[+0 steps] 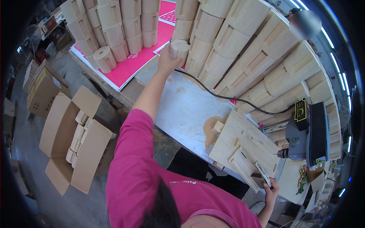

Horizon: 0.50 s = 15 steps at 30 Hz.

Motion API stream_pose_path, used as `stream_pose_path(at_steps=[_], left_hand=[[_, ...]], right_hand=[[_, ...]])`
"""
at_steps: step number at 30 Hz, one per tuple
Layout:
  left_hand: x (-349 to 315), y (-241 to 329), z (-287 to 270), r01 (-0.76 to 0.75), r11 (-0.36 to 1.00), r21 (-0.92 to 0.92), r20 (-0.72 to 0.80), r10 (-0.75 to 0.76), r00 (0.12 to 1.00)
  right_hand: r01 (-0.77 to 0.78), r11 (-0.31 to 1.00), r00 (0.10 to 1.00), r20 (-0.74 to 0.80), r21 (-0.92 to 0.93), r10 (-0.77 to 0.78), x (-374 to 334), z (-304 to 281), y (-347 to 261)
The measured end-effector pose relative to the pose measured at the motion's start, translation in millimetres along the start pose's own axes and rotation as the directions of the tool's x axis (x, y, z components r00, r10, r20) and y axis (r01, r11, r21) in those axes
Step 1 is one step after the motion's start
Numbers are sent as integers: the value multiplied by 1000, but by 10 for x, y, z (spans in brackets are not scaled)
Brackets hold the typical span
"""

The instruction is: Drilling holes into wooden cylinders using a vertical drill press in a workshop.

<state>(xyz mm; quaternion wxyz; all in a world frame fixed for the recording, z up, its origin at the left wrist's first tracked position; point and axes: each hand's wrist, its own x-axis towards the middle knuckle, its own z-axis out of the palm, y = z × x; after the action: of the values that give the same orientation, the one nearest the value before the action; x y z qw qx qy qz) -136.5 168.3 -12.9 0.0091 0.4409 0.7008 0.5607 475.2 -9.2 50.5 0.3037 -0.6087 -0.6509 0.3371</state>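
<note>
My left hand [166, 62] reaches out to the far side of the worktable and is closed on a short, pale wooden cylinder [180, 48], beside tall stacks of similar slotted wooden cylinders [198, 51]. At the lower right, my right hand [271, 189] has its fingers round the end of a narrow pale lever [262, 173] on a wooden jig [243, 163]. The jig's board [230, 138] lies on the table below a drill press [300, 138], whose chuck [283, 153] points toward the jig. Part of the right hand's grip is hidden.
A black cable [228, 97] crosses the table [178, 110]. Sawdust [210, 133] and a small wooden block [218, 126] lie beside the jig. More cylinders [104, 59] stand on pink sheeting [133, 68]. An open carton [57, 140] holding wooden pieces [78, 138] sits at left.
</note>
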Motion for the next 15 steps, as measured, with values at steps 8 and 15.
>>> stream_pose_path(at_steps=[8,15], left_hand=[[216,-316,204,103,982,-157,37,-98,994],[-269,-94,-184,127,971,-202,-62,-142,988]], right_hand=[[72,997,997,-2,4,-72,-7,37,-2],[85,996,996,24,5,-85,59,43,29]])
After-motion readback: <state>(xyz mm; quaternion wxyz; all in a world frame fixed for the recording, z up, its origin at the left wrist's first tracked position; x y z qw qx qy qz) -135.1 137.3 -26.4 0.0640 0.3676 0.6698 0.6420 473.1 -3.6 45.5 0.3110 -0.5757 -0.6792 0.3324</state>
